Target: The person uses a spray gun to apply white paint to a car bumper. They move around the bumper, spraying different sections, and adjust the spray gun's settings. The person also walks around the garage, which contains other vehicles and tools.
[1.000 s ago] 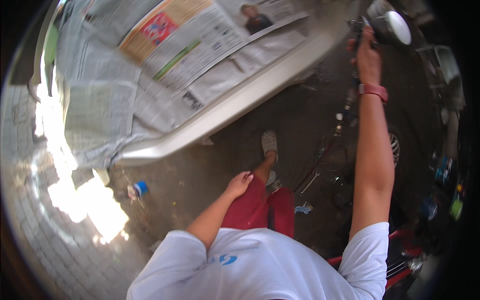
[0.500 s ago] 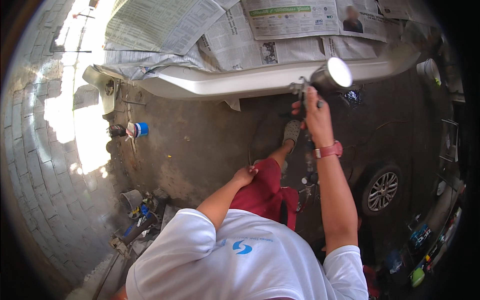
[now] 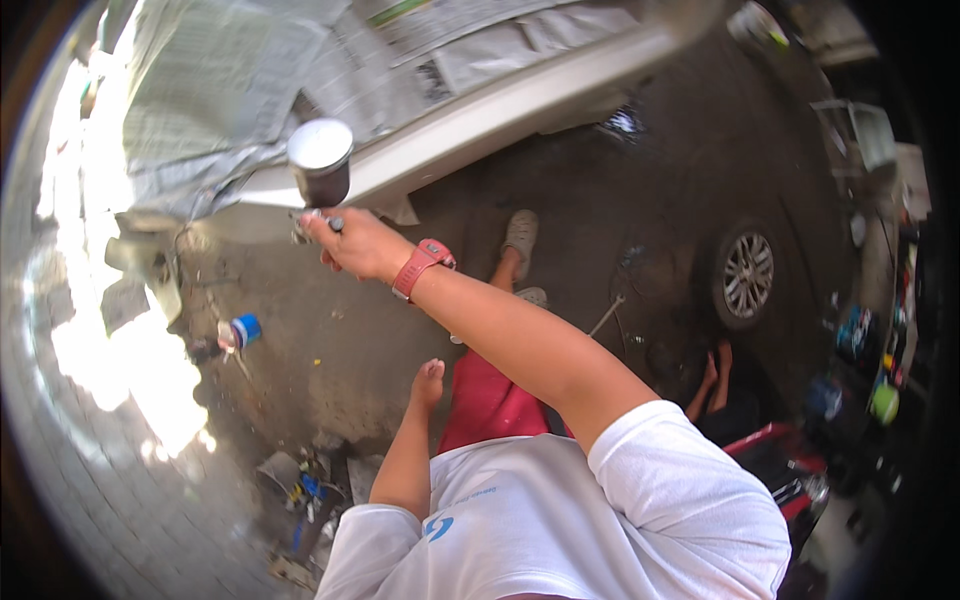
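- Currently, the right hand (image 3: pixel 362 243) is closed around a spray gun (image 3: pixel 318 192), its fingers wrapped over the handle, which they mostly hide.
- The gun is out toward the person's left, at the end of an arm that crosses in front of the body; its dark cup (image 3: pixel 325 188) sits above the hand and has a pale round lid (image 3: pixel 322 143).
- From above, the cup overlaps the edge of a long white panel (image 3: pixel 470 125); whether it touches cannot be told.
- Sheets of newspaper (image 3: pixel 225 95) cover the area beyond that panel.
- A red watch (image 3: pixel 425 268) circles the right wrist.
- The left hand (image 3: pixel 428 382) is down beside the red shorts (image 3: pixel 490 405), fingers loosely bent and partly open, with nothing visible in its grasp.
- Below the panel, two pale clogs (image 3: pixel 520 232) stand on the dark floor (image 3: pixel 590 235), partly behind the right forearm in this view.
- Left of the feet lies a blue-ended container (image 3: pixel 245 329), with mixed clutter (image 3: pixel 305 490) nearer the body.
- Over on the right is a wheel (image 3: pixel 747 273) with a spoked rim, and just below it show another person's bare limbs (image 3: pixel 712 380).
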`<move>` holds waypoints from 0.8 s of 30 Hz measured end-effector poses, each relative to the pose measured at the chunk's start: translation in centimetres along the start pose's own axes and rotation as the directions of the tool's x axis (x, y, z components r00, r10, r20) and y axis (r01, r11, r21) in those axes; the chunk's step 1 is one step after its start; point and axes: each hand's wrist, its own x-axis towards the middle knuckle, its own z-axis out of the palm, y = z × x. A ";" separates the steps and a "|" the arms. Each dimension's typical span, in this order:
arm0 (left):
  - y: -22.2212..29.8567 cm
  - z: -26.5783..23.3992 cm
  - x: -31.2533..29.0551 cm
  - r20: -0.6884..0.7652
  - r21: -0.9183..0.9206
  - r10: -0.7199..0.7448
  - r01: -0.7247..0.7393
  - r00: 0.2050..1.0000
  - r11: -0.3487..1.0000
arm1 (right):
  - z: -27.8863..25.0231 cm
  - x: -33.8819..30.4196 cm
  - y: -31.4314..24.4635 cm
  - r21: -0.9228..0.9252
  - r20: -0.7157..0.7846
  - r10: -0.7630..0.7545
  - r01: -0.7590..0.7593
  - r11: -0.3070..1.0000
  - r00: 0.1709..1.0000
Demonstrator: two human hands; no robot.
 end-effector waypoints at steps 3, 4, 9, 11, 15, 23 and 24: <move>1.4 0.3 -1.3 0.019 0.190 -0.034 0.030 0.999 0.981 | -4.3 -2.5 2.2 -0.239 -0.196 -0.134 0.085 0.967 0.971; 2.3 0.1 -1.6 0.037 0.228 -0.032 0.023 0.999 0.973 | -5.9 -3.4 3.4 -0.341 -0.280 -0.169 0.066 0.938 0.945; 7.9 -1.3 -0.9 0.103 0.322 -0.033 -0.002 0.994 0.947 | -17.4 -10.3 9.2 -0.340 -0.582 -0.237 0.032 0.940 0.778; 10.1 -2.0 0.4 0.123 0.355 0.010 -0.054 0.992 0.933 | -22.4 -12.7 10.5 -0.240 -0.643 -0.169 0.013 0.971 0.747; 14.3 -3.0 3.0 0.115 0.424 0.041 -0.087 0.992 0.901 | -33.0 -16.9 11.7 -0.202 -0.817 -0.175 0.011 0.979 0.550; 22.5 2.1 6.6 0.168 0.565 0.020 -0.113 0.986 0.818 | -44.2 -17.7 17.4 -0.392 -0.902 -0.404 0.105 0.914 0.153; 23.4 3.4 6.9 0.186 0.571 0.000 -0.109 0.982 0.813 | -44.4 -17.8 18.2 -0.317 -0.909 -0.326 0.074 0.945 0.262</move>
